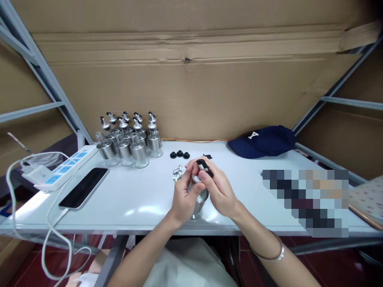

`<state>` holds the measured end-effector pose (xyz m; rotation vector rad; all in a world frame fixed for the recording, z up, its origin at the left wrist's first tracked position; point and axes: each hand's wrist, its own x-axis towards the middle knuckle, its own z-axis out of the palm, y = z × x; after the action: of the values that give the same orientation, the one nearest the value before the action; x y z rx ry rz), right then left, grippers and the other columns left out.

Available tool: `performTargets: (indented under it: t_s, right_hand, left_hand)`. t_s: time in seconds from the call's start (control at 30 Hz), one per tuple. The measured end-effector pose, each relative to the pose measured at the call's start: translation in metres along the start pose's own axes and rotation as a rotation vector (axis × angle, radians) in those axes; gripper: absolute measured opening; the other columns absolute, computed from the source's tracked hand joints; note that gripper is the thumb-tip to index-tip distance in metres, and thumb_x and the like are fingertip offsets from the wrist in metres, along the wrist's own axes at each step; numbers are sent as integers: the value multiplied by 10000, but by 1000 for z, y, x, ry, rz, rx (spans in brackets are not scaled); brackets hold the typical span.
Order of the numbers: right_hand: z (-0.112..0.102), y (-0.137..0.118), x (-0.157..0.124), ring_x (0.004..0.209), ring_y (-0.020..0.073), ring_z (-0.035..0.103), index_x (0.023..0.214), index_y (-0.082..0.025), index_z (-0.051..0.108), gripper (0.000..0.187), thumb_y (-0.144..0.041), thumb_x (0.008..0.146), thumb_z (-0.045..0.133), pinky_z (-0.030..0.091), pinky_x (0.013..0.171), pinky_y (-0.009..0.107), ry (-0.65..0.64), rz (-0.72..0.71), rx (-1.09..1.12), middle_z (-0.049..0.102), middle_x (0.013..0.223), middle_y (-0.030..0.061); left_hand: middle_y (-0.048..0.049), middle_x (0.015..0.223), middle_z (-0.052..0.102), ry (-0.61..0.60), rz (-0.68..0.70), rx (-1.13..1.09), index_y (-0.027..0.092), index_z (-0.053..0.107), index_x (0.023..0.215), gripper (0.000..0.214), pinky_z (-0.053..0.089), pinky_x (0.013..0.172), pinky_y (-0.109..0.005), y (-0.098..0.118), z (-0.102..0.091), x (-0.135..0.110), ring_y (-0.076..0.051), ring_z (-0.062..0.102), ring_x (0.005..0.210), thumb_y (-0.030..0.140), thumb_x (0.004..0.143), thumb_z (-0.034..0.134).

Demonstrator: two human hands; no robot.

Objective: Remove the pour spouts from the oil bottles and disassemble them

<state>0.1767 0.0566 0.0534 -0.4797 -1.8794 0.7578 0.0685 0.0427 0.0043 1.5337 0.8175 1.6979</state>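
Holding a glass-and-steel bottle point(198, 206) at the table's point(149, 189) front edge, I have the left hand point(183, 198) curled round its neck and the right hand point(220, 187) gripping the black-levered spout point(205, 168), fingers hiding the join. Just beyond lie silver spout parts point(177, 172), three black rings point(179, 153) and small black pieces point(207, 156). Farther out, clustered bottles point(139, 152) and a phone point(85, 187) crowd the left, a navy cap point(267, 142) the back right.
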Motion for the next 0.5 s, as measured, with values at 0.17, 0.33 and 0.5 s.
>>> performTargets:
  t_s: [0.17,0.33,0.5]
  right_hand:
    - [5,6,-4,870,180,512,872,-204,462,176,-277,946,320,432,795,353,78,-57,7,502,901,57]
    - [13,14,-8,836,183,514,878,-208,461,191,-316,943,318,448,756,372,196,-121,32,478,882,52]
    - [23,17,-13,830,192,524,847,-212,460,228,-369,935,320,465,744,389,368,-115,89,471,862,48]
  left_hand:
    - [-58,881,607,24,-22,-6,135,613,990,514,474,749,-261,1,2,1,-175,554,815,598,780,540]
    - [-23,729,553,29,-43,-3,119,623,890,548,441,619,-227,2,3,1,-128,478,657,641,738,555]
    - [-37,752,585,-4,-54,55,115,649,917,587,445,637,-245,7,3,2,-145,494,662,660,717,560]
